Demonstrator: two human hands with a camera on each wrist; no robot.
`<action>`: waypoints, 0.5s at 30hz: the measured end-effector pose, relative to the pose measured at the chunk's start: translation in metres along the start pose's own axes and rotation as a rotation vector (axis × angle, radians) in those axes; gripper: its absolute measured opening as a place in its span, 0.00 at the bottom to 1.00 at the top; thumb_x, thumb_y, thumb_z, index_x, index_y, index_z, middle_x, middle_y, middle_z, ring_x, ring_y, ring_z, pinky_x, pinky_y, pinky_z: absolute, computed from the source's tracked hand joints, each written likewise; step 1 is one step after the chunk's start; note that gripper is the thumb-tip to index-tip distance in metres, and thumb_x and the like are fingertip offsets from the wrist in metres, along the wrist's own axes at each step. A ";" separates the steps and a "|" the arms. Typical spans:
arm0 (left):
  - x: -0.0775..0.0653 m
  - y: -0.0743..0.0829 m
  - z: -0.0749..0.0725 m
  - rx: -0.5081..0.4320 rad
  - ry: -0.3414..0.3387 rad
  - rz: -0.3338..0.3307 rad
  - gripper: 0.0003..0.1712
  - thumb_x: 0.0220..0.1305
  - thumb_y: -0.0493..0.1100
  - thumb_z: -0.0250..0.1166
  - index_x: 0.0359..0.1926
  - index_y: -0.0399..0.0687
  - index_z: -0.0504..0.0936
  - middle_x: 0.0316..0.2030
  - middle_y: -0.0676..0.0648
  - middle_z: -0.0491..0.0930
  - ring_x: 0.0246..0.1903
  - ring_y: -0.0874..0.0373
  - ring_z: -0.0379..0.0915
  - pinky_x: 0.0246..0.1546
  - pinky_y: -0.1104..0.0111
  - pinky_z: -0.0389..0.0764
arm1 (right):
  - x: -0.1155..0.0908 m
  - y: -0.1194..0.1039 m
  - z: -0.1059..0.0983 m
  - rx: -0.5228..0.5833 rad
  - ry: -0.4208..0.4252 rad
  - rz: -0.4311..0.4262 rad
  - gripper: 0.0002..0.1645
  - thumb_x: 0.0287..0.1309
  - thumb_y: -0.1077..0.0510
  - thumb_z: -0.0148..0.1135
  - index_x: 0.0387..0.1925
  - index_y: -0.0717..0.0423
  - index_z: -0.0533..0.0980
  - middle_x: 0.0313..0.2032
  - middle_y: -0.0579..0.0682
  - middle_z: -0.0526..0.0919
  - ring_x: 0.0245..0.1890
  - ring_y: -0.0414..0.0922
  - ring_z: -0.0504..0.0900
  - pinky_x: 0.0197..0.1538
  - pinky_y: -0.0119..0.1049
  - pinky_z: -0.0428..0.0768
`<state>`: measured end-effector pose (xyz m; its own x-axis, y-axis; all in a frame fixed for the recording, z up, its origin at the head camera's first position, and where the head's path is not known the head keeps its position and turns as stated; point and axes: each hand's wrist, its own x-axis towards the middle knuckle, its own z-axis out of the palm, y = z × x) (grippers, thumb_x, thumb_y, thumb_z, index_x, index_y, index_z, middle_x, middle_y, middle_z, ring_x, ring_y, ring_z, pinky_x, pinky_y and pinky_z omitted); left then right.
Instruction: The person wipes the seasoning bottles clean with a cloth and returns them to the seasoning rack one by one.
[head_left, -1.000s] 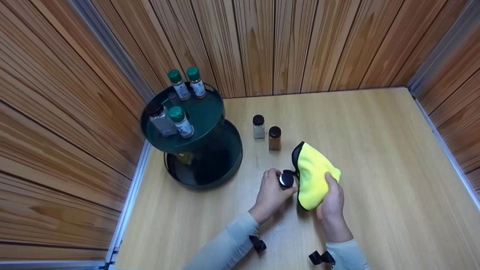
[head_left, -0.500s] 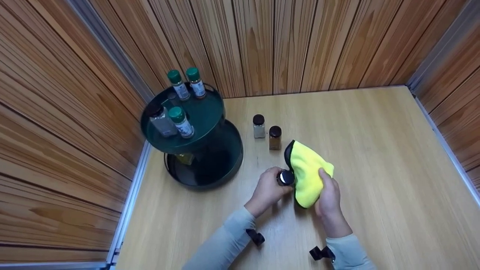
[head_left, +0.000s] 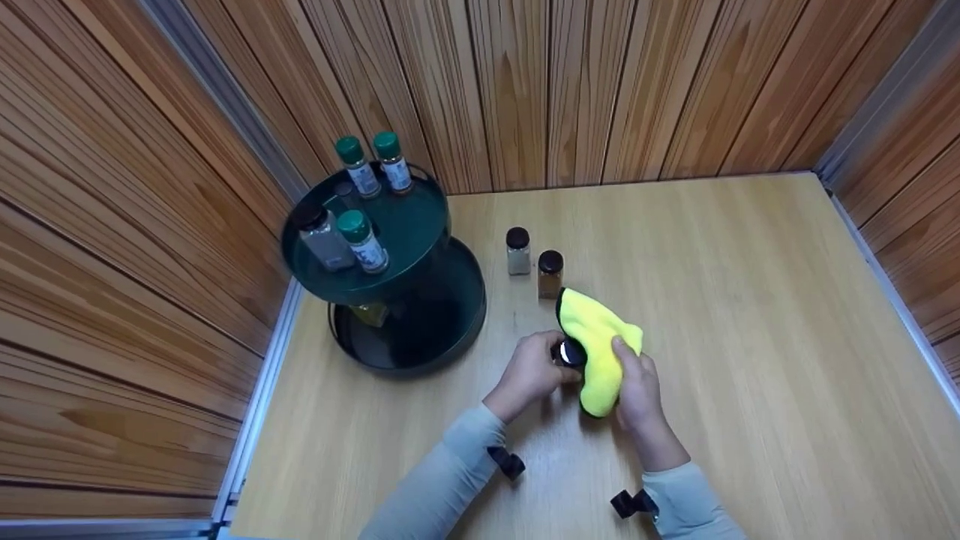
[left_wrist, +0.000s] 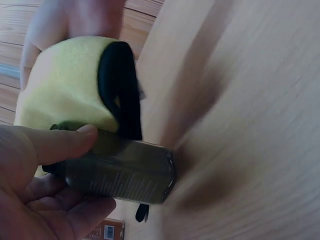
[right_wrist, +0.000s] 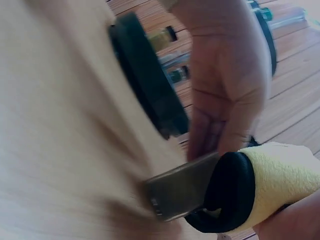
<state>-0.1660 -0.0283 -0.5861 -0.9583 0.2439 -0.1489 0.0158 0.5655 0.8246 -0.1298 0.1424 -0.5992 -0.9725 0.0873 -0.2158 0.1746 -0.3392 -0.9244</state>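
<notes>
My left hand [head_left: 527, 373] grips a square spice jar [left_wrist: 120, 172] with a black cap [head_left: 571, 352], between thumb and fingers. The left wrist view shows its base just off the tabletop and fine print on its side. A yellow cloth [head_left: 600, 341] with black edging is bunched in my right hand [head_left: 639, 394], thumb on top. In the head view the cloth overlaps the right side of the cap; in the right wrist view its black edge [right_wrist: 231, 192] lies against the jar. The right fingers are mostly hidden behind the cloth.
Two dark-capped jars, one pale [head_left: 518, 253] and one brown [head_left: 550, 276], stand on the table beyond my hands. To the left is a two-tier dark green round rack [head_left: 412, 225] bearing several jars, some green-capped [head_left: 364, 244]. Wood-panelled walls [head_left: 510, 90] enclose the table.
My right hand has brought the cloth leftward, from beside the jar to partly over its cap. The left hand, still holding the jar, has shifted slightly left.
</notes>
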 end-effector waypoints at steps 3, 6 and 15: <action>0.001 0.001 -0.001 -0.009 -0.012 -0.047 0.30 0.48 0.37 0.82 0.55 0.46 0.84 0.50 0.48 0.86 0.53 0.55 0.81 0.58 0.64 0.78 | 0.005 0.012 -0.001 -0.028 0.013 0.080 0.25 0.79 0.45 0.46 0.53 0.63 0.73 0.36 0.50 0.84 0.35 0.42 0.82 0.42 0.36 0.82; 0.001 0.001 -0.001 -0.014 -0.016 -0.071 0.32 0.49 0.38 0.82 0.57 0.46 0.84 0.52 0.48 0.86 0.53 0.57 0.80 0.59 0.63 0.77 | 0.008 0.015 -0.001 -0.035 0.026 0.158 0.26 0.80 0.44 0.44 0.57 0.62 0.71 0.42 0.51 0.84 0.39 0.41 0.83 0.46 0.35 0.81; -0.001 0.000 -0.001 -0.063 -0.014 -0.015 0.27 0.47 0.34 0.81 0.52 0.47 0.85 0.49 0.47 0.87 0.53 0.51 0.82 0.58 0.64 0.78 | -0.002 -0.018 0.014 0.092 0.049 0.067 0.29 0.76 0.40 0.49 0.60 0.61 0.67 0.44 0.47 0.81 0.43 0.41 0.81 0.47 0.34 0.81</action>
<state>-0.1651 -0.0294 -0.5852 -0.9540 0.2472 -0.1695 -0.0173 0.5190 0.8546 -0.1329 0.1349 -0.5776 -0.9501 0.1067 -0.2932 0.2218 -0.4297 -0.8753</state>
